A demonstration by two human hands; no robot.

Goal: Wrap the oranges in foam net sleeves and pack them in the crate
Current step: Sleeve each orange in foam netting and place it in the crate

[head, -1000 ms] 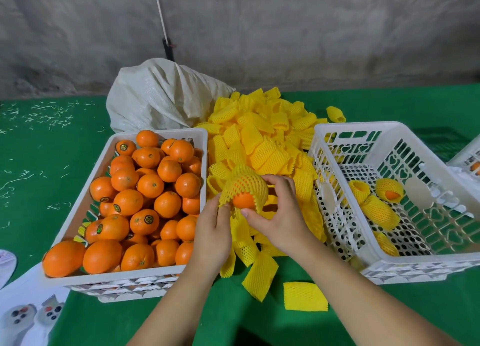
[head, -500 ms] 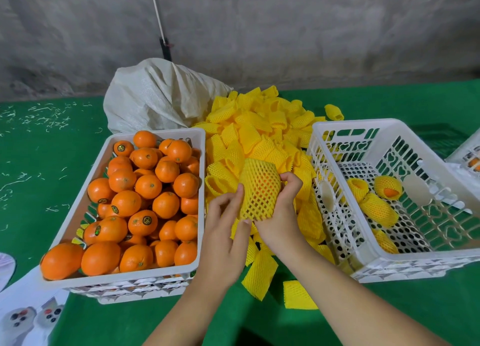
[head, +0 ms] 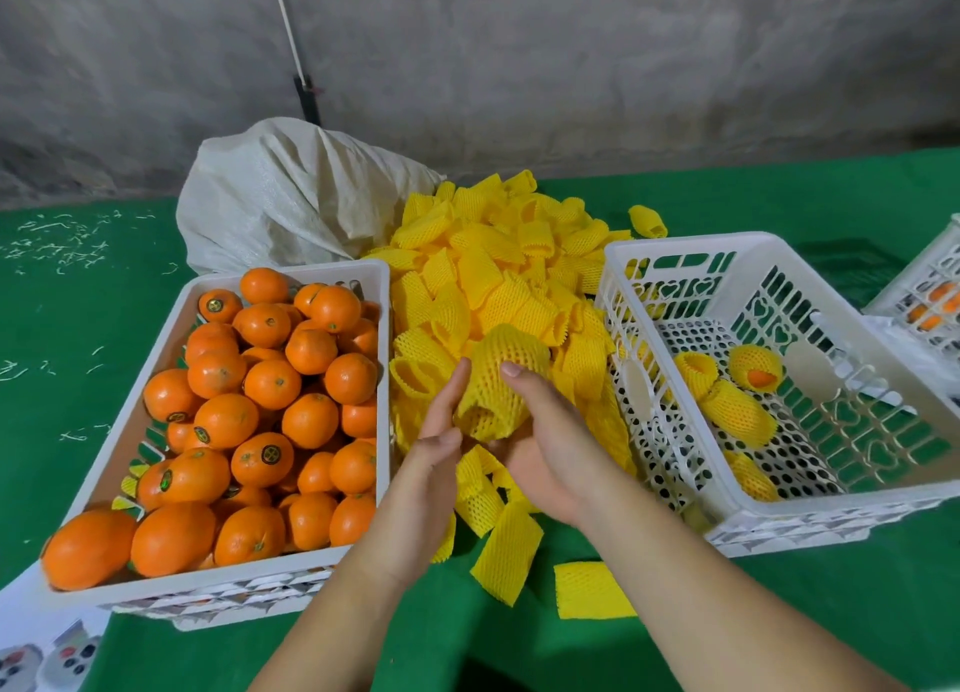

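I cradle a sleeved orange (head: 496, 379) in my right hand (head: 545, 457), fingers curled round it; my left hand (head: 434, 462) presses flat-fingered beside it.

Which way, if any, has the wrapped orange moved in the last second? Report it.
Yes, slightly: the wrapped orange has shifted right, toward the white packing crate and away from the crate of loose oranges.

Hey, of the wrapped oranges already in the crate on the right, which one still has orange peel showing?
The far-right one, the yellow foam-netted orange near the white plastic crate's back. Its sleeve gapes, exposing peel; the other wrapped ones show only yellow net.
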